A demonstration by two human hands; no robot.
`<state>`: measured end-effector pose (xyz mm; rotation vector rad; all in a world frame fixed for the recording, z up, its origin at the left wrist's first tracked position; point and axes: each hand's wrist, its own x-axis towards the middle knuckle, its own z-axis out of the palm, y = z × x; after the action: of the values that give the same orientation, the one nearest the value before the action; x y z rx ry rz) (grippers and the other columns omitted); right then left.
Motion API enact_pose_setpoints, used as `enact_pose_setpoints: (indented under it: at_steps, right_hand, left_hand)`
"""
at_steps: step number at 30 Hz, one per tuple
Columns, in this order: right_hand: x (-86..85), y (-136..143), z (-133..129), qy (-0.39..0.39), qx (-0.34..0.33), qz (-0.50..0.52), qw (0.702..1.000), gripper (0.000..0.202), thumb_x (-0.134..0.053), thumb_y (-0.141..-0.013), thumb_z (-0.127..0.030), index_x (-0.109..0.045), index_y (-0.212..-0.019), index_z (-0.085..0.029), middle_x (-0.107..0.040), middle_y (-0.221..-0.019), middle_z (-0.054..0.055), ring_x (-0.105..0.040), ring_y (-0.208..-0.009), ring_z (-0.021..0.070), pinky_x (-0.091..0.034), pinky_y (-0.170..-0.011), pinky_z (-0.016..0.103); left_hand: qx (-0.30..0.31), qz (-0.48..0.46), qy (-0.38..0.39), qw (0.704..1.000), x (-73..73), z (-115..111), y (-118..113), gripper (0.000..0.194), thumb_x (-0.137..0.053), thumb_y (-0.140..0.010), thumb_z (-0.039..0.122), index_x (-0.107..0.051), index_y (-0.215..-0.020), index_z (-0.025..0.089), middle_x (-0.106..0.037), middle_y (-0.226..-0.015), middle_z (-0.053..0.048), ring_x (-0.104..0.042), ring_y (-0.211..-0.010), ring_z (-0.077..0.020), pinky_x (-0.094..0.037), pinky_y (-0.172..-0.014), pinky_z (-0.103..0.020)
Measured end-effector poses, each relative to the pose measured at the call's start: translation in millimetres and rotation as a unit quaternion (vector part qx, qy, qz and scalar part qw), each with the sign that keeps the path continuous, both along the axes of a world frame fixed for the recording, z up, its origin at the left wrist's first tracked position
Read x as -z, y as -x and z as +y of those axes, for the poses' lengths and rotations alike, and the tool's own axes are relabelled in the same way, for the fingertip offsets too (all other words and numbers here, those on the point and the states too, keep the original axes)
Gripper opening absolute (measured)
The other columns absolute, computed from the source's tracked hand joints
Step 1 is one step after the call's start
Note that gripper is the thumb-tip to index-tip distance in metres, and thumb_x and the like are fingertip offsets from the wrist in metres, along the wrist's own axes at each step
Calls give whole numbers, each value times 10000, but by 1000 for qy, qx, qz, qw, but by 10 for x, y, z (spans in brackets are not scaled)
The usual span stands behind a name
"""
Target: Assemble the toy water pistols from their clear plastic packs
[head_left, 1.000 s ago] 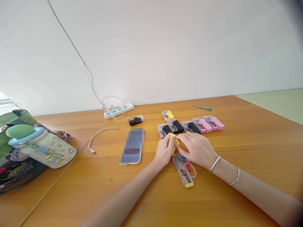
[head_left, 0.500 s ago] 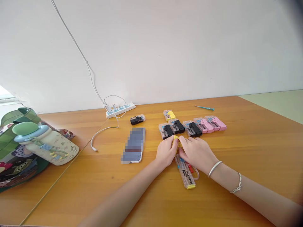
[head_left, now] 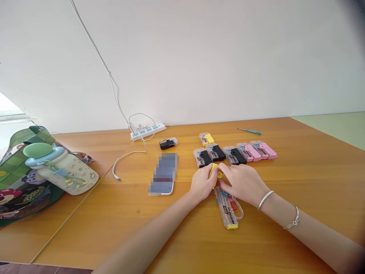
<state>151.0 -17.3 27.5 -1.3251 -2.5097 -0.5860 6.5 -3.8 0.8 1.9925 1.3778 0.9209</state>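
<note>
A toy water gun (head_left: 226, 213) with a clear body, a red trigger and yellow parts is unfolded in front of me, its lettered body pointing toward the near edge. My left hand (head_left: 202, 182) is closed around its yellow part (head_left: 215, 175), thumb on top. From the other side my right hand (head_left: 242, 180) pinches the same part with thumb and fingers. The fingers hide some of the yellow part. Just beyond my hands lie folded water guns: black ones (head_left: 203, 158), pink ones (head_left: 252, 152) and a yellow one (head_left: 209, 139).
Left of my hands lies a phone (head_left: 165, 171), partly blurred out. Behind it are another black water gun (head_left: 168, 143) and a power strip (head_left: 148, 131) with a white cable (head_left: 125, 155). A bottle (head_left: 71, 173) leans by a green bag (head_left: 17, 182). A screwdriver (head_left: 251, 131) lies at the back.
The view has shifted slightly, moving everything a little to the right. Both hands keep their hold on the yellow part, and the right fingers seem slightly farther from the left.
</note>
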Motion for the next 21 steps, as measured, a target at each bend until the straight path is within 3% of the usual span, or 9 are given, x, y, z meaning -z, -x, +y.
enact_pose_setpoints:
  at_steps: [8, 17, 21]
  right_hand:
    - [37, 61, -30, -24, 3, 5, 1000, 62, -512, -742, -161, -566, -772, -167, -623, -551, 27, -582, -513, 182, -229, -505, 280]
    - [74, 105, -99, -56, 23, -22, 998, 68, -484, -762, -140, -527, -714, -161, -589, -491, 27, -542, -426, 160, -187, -466, 290]
    - [116, 113, -63, -94, 12, -34, 995, 124, -462, -762, -85, -521, -681, -158, -576, -489, 28, -543, -439, 159, -192, -467, 282]
  left_hand:
    - [-3, 6, -7, 1000, 6, -10, -21, 281, -347, -874, 279, -414, -615, 195, -497, -607, 29, -429, -570, -123, -303, -535, -216]
    - [-14, -13, 42, 999, -19, -84, -59, 284, -322, -870, 286, -440, -631, 187, -502, -617, 25, -419, -584, -120, -301, -548, -216]
    - [-21, -23, 55, 998, -36, -89, -62, 304, -310, -871, 280, -365, -588, 185, -420, -563, 37, -354, -549, -108, -263, -522, -213]
